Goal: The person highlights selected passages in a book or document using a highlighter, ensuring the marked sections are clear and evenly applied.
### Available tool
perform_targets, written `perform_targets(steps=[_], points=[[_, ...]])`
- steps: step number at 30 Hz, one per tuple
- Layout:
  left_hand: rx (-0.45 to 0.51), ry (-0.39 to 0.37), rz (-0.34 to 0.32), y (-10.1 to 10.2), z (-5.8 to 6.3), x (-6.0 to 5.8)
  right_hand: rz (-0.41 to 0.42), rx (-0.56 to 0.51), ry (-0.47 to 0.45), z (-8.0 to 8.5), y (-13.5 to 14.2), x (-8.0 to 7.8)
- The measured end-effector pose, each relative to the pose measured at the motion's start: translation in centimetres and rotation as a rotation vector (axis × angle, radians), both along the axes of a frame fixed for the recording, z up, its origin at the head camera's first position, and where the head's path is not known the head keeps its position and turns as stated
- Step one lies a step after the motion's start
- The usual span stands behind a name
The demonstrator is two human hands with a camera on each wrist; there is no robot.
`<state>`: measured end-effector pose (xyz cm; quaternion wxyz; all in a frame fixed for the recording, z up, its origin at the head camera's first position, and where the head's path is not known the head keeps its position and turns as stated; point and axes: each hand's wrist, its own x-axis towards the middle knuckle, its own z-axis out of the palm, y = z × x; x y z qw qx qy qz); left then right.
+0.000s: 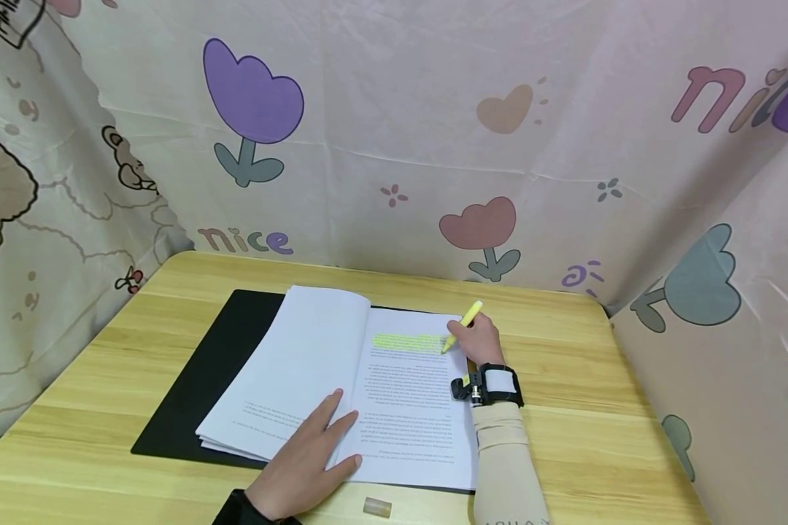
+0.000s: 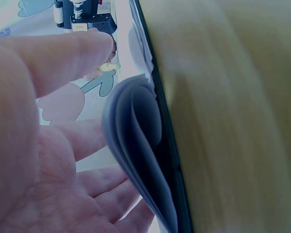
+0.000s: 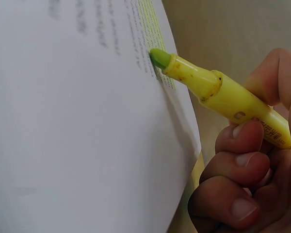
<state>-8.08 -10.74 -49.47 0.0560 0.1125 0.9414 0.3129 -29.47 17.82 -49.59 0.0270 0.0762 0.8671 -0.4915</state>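
Observation:
A yellow highlighter [image 1: 462,326] is gripped in my right hand [image 1: 481,343], fingers curled round its barrel. In the right wrist view, its green tip [image 3: 160,58] meets the printed page at the end of yellow-marked lines [image 3: 153,29]. Those lines run across the upper part of the booklet's right page [image 1: 407,408]. My left hand [image 1: 308,459] rests with spread fingers near the lower end of the fold. From the left wrist view, the bowed sheets [image 2: 128,116] curve up beside that hand's fingers.
Under the open booklet lies a black folder or board [image 1: 197,386], showing most at the left. A short greyish stub [image 1: 377,507] sits near the table's front edge. The wooden table [image 1: 584,408] is backed by a printed cloth [image 1: 381,109].

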Motion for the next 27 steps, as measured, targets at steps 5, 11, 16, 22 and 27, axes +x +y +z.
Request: perform_targets(steps=[5,11,16,22,27], points=[[0.001,-0.003,-0.001,-0.1,-0.1,-0.1,-0.01,0.009,0.006,-0.3,0.3,-0.1],[0.005,-0.011,-0.003,-0.1,-0.1,-0.2,-0.052,-0.077,0.03,-1.0,0.8,-0.4],[0.017,-0.01,-0.011,-0.1,-0.2,-0.2,-0.105,-0.316,0.062,-1.6,1.0,-0.4],[0.011,-0.001,-0.01,-0.1,-0.2,-0.1,-0.062,-0.504,0.069,-1.3,0.8,-0.4],[0.008,-0.001,-0.011,-0.1,-0.2,-0.1,-0.076,-0.58,0.128,-0.7,0.6,-0.2]])
